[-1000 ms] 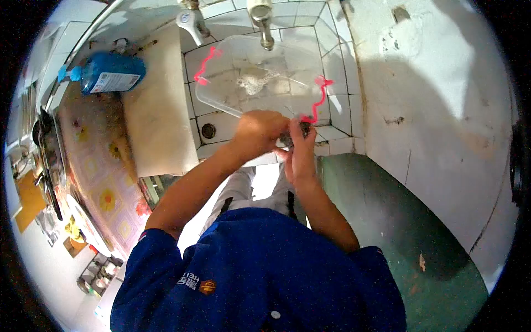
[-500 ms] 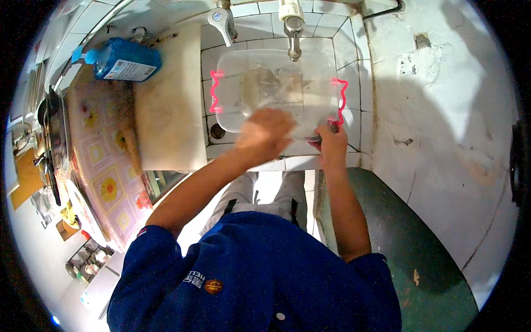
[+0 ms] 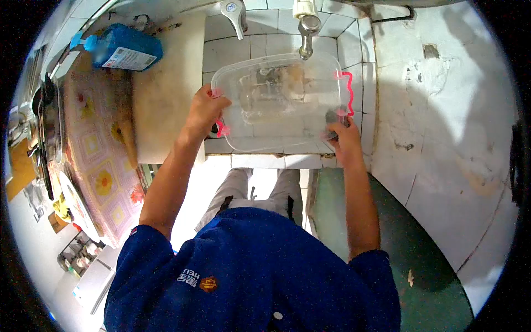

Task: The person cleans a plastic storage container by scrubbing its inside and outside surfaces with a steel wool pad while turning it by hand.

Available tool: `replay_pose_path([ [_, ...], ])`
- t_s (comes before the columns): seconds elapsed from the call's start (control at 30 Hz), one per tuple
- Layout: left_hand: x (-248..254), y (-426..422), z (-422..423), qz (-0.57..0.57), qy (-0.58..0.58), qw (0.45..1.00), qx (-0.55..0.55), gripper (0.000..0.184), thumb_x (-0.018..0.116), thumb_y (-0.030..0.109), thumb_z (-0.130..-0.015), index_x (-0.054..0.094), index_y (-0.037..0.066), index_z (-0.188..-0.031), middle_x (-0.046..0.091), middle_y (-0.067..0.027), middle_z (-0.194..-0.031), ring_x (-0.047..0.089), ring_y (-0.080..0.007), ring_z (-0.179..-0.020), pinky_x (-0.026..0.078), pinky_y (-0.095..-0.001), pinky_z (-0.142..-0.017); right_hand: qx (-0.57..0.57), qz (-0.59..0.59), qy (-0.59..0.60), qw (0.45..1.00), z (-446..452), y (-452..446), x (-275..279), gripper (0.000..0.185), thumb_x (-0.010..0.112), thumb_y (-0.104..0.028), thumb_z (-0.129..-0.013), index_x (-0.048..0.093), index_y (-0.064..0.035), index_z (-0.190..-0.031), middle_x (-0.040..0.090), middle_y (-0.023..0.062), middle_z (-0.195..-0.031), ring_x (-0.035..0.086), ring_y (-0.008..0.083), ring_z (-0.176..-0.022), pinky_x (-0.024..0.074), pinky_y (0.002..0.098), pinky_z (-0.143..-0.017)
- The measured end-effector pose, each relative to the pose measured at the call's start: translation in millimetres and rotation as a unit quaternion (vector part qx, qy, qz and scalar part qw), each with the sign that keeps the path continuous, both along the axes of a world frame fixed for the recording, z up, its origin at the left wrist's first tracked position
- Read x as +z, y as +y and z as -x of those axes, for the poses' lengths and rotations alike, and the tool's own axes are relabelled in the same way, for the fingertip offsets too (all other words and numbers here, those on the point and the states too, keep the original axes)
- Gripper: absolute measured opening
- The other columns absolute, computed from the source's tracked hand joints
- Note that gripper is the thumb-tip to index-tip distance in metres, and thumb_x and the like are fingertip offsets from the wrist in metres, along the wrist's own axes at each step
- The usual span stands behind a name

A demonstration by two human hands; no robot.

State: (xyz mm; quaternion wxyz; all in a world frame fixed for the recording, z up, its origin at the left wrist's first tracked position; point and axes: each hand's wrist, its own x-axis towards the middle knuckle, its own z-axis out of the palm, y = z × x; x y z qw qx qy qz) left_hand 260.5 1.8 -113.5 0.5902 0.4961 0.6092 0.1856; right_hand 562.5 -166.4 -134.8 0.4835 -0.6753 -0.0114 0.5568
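Observation:
A clear plastic box with a wavy pink handle on each short side is held over the tiled sink, slightly tilted. My left hand grips its left rim at the pink handle, thumb on top. At the lower right corner, the fingers of my right hand are closed on the rim. A small dark thing shows by those fingers; its kind cannot be made out. Through the plastic, blurred sink tiles are visible.
A metal faucet juts over the box's far edge, with a grey lever tap to its left. On the left, a blue pump bottle lies by a pale board. A green surface lies at the right.
My left hand has moved from the near middle of the box to its left handle and closed there. The box has tilted, its left side coming nearer me. My right hand stays at its corner.

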Motion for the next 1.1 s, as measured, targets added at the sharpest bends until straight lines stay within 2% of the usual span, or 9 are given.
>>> replay_pose_path([
  [0.17, -5.4, -3.1, 3.5, -0.059, -0.012, 0.997, 0.044, 0.024, 0.063, 0.001, -0.069, 0.053, 0.003, -0.091, 0.053, -0.0013, -0.076, 0.049, -0.0108, -0.065, 0.041, -0.0271, -0.056, -0.094, 0.026, 0.002, 0.995, 3.9, 0.1, -10.2, 0.043, 0.072, -0.024, -0.082, 0.050, -0.0087, -0.116, 0.055, 0.0050, -0.098, 0.057, 0.0165, -0.087, 0.0563, 0.0335, -0.061],
  [0.3, -4.1, -8.6, 6.2, -0.089, -0.054, 0.993, 0.049, 0.025, 0.061, 0.001, -0.070, 0.051, 0.005, -0.093, 0.054, -0.0017, -0.083, 0.050, -0.0116, -0.072, 0.043, -0.0267, -0.062, -0.159, -0.002, -0.031, 0.987, -4.0, -16.5, -16.5, 0.037, 0.068, -0.023, -0.086, 0.050, -0.0052, -0.113, 0.055, 0.0082, -0.104, 0.057, 0.0175, -0.085, 0.0544, 0.0374, -0.068],
  [0.4, -8.1, -8.5, 6.4, -0.078, -0.079, 0.991, 0.070, 0.027, 0.060, -0.001, -0.069, 0.050, 0.005, -0.094, 0.053, -0.0021, -0.084, 0.050, -0.0118, -0.073, 0.042, -0.0266, -0.062, -0.175, -0.062, -0.230, 0.955, 5.9, -21.2, -2.4, 0.041, 0.068, -0.026, -0.086, 0.050, -0.0058, -0.116, 0.057, 0.0071, -0.105, 0.057, 0.0183, -0.091, 0.0526, 0.0364, -0.074],
  [0.53, -3.8, -11.9, 2.4, -0.106, -0.038, 0.992, 0.055, 0.029, 0.059, -0.002, -0.067, 0.050, 0.005, -0.094, 0.054, -0.0021, -0.083, 0.050, -0.0119, -0.073, 0.043, -0.0271, -0.063, 0.232, -0.145, -0.652, 0.707, 44.2, 12.7, 37.4, 0.040, 0.070, -0.022, -0.077, 0.057, -0.0059, -0.111, 0.060, 0.0100, -0.103, 0.057, 0.0291, -0.097, 0.0466, 0.0374, -0.086],
  [0.7, 20.3, -21.3, -12.2, -0.141, -0.003, 0.988, 0.059, 0.024, 0.059, 0.000, -0.066, 0.049, 0.001, -0.088, 0.050, -0.0024, -0.074, 0.045, -0.0110, -0.066, 0.040, -0.0262, -0.060, 0.376, -0.180, -0.690, 0.593, 58.8, 85.5, 1.8, 0.037, 0.071, -0.020, -0.073, 0.061, -0.0077, -0.105, 0.060, 0.0114, -0.096, 0.057, 0.0284, -0.091, 0.0467, 0.0389, -0.078],
  [0.77, 34.0, -28.2, -20.2, -0.138, -0.022, 0.988, 0.066, 0.024, 0.059, 0.000, -0.066, 0.049, 0.001, -0.088, 0.050, -0.0028, -0.075, 0.045, -0.0113, -0.067, 0.041, -0.0261, -0.061, 0.436, -0.050, -0.763, 0.474, 52.8, 99.5, -41.7, 0.034, 0.069, -0.026, -0.077, 0.062, -0.0092, -0.105, 0.059, 0.0104, -0.092, 0.056, 0.0276, -0.087, 0.0467, 0.0386, -0.073],
  [0.9, 31.8, -36.0, -27.5, -0.157, -0.007, 0.986, 0.052, 0.033, 0.059, -0.003, -0.063, 0.051, 0.003, -0.094, 0.056, -0.0043, -0.086, 0.053, -0.0143, -0.079, 0.043, -0.0268, -0.072, 0.596, 0.100, -0.618, 0.503, 71.9, 89.8, -74.2, 0.033, 0.063, -0.033, -0.083, 0.063, -0.0055, -0.101, 0.062, 0.0112, -0.091, 0.058, 0.0266, -0.086, 0.0471, 0.0389, -0.071],
  [1.03, 3.8, -48.6, -28.4, -0.187, -0.029, 0.982, 0.015, 0.034, 0.058, -0.004, -0.063, 0.050, 0.003, -0.096, 0.057, -0.0053, -0.087, 0.054, -0.0147, -0.081, 0.044, -0.0272, -0.074, 0.528, -0.089, -0.168, 0.828, 115.5, 94.9, -67.6, 0.037, 0.058, -0.036, -0.080, 0.066, -0.0066, -0.102, 0.068, 0.0164, -0.089, 0.065, 0.0305, -0.084, 0.0506, 0.0466, -0.072],
  [1.1, 17.3, -49.2, -33.4, -0.175, -0.053, 0.983, 0.031, 0.030, 0.058, -0.003, -0.066, 0.049, 0.002, -0.094, 0.054, -0.0038, -0.083, 0.050, -0.0127, -0.077, 0.043, -0.0259, -0.070, 0.486, -0.123, -0.100, 0.860, 142.9, 98.4, -71.0, 0.038, 0.058, -0.037, -0.079, 0.067, -0.0066, -0.101, 0.068, 0.0171, -0.090, 0.065, 0.0312, -0.086, 0.0505, 0.0469, -0.075],
])
